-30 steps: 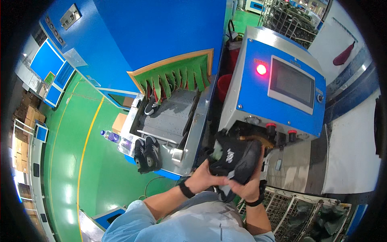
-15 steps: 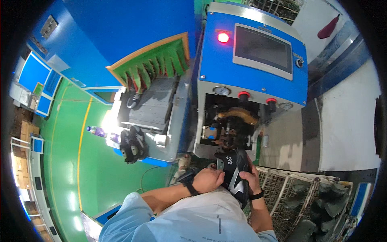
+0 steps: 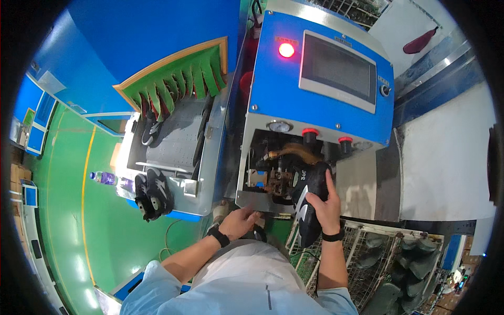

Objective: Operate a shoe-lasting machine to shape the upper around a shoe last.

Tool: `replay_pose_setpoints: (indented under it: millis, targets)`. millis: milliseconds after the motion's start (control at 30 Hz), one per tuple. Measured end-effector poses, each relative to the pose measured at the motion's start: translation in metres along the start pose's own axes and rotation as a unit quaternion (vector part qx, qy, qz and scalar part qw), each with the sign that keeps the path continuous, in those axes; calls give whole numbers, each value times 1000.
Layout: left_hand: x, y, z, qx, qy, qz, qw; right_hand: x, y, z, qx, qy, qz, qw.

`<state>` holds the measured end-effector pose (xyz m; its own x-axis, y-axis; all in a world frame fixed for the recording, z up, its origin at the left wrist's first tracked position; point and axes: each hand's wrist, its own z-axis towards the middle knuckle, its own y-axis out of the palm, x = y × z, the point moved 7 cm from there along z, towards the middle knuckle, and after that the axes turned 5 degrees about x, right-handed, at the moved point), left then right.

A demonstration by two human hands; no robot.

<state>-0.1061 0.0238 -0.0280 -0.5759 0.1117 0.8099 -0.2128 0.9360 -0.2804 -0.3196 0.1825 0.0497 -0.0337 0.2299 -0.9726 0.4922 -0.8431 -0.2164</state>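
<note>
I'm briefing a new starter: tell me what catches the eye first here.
The glowing red light on the blue control box, right of centre, stands out first. Lower down, the right hand holds a black shoe. To the left, green strips hang from the blue machine.

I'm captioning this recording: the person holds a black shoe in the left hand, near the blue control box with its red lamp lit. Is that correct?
Not quite: the head view shows the black shoe in the right hand, not the left hand. The blue control box is near it, with its red lamp lit.
</note>
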Motion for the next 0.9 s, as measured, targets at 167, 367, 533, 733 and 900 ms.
replay_pose_setpoints:
  millis: [167,367,533,733,900]
  targets:
    - [-30,-16,5,79,34,43,995,-20,52,35,-10,-71,-370,926]
    - [-72,-28,15,69,28,18,997,-10,58,46,-46,8,-301,952]
    - [-67,-37,23,51,-14,0,999,-8,86,39,89,-59,-474,874]
    - [-44,-36,44,82,68,15,994,5,91,16,147,-153,-469,857]
    - [-20,-32,37,29,24,37,999,4,87,1,184,-166,-416,875]
